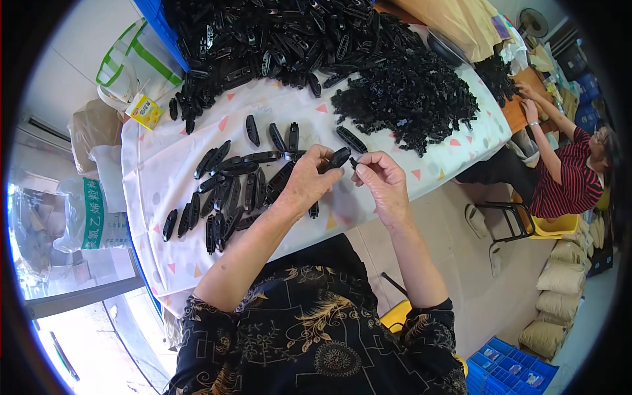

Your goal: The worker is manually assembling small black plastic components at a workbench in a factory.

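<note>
Between the thumb and fingers of my left hand (311, 176) is a long black plastic part (340, 157), held above the table's front edge. My right hand (384, 181) pinches a small black piece (354, 162) close to the tip of that part. Whether the two pieces touch, I cannot tell. Several similar long black parts (227, 191) lie loosely grouped left of my hands. One more long part (351, 139) rests just beyond my fingers. Farther right spreads a heap of small black pieces (408, 99).
A large pile of long black parts (263, 46) covers the table's far side. The patterned white tablecloth (191, 148) lies under everything. A small yellow box (145, 112) sits at the left edge. At right, another person (569, 164) works at the table. A blue crate (510, 368) stands on the floor.
</note>
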The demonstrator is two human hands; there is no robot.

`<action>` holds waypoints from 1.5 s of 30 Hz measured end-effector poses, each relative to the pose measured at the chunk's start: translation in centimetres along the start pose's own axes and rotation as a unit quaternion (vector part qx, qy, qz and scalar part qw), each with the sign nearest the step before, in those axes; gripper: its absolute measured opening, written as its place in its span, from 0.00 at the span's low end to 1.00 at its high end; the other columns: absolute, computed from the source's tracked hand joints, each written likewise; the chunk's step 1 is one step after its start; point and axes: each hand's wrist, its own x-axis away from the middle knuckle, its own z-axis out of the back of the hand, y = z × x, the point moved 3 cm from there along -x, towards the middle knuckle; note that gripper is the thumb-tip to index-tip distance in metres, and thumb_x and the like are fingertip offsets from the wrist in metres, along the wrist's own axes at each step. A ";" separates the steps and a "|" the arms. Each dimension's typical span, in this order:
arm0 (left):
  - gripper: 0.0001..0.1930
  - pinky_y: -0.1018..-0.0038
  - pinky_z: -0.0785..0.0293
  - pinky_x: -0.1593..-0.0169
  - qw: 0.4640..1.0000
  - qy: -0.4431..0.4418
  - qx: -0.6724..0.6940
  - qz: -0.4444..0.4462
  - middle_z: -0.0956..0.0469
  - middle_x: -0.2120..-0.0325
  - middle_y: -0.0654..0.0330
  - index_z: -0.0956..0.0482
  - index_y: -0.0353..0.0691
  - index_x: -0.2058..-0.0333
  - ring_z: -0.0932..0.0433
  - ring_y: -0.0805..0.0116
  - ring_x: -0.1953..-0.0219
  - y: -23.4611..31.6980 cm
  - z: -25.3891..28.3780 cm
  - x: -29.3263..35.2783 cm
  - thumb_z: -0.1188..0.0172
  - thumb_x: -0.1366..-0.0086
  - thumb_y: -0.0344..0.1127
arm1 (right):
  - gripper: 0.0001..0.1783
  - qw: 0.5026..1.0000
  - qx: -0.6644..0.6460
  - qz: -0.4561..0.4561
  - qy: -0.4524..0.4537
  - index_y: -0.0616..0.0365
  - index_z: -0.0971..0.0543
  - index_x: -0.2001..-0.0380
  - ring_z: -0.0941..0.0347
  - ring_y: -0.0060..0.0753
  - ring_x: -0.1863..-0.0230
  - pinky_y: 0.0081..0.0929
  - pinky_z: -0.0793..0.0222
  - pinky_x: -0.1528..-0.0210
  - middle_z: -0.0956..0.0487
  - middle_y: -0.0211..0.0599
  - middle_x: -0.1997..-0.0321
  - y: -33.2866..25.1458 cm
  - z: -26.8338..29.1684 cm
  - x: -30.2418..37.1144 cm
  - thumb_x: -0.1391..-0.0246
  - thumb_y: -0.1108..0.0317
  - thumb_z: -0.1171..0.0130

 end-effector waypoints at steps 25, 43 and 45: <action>0.20 0.59 0.28 0.58 0.946 -0.044 -0.258 -0.190 0.27 0.62 0.46 0.34 0.36 0.53 0.25 0.46 0.61 0.9 -2.3 3.5 0.50 0.47 0.24 | 0.07 0.787 0.552 0.231 -0.148 0.58 0.24 0.75 0.34 0.37 0.65 0.32 0.39 0.60 0.31 0.33 0.70 -3.9 -1.4 1.4 0.61 0.77 0.37; 0.25 0.71 0.31 0.50 0.988 -0.070 0.110 -0.077 0.32 0.52 0.52 0.46 0.38 0.43 0.30 0.68 0.52 -1.8 -2.6 2.8 0.54 0.39 0.19 | 0.18 0.994 -0.064 -0.087 0.018 0.60 0.28 0.54 0.31 0.16 0.69 0.18 0.34 0.68 0.24 0.26 0.66 2.6 -1.8 1.9 0.47 0.67 0.40; 0.28 0.71 0.30 0.52 0.990 -0.076 0.041 -0.115 0.32 0.52 0.53 0.48 0.41 0.40 0.28 0.68 0.54 -2.2 -2.4 2.4 0.53 0.38 0.21 | 0.16 0.996 -0.036 -0.079 0.015 0.61 0.28 0.54 0.32 0.15 0.71 0.16 0.35 0.69 0.25 0.24 0.70 2.1 -2.0 1.9 0.46 0.68 0.42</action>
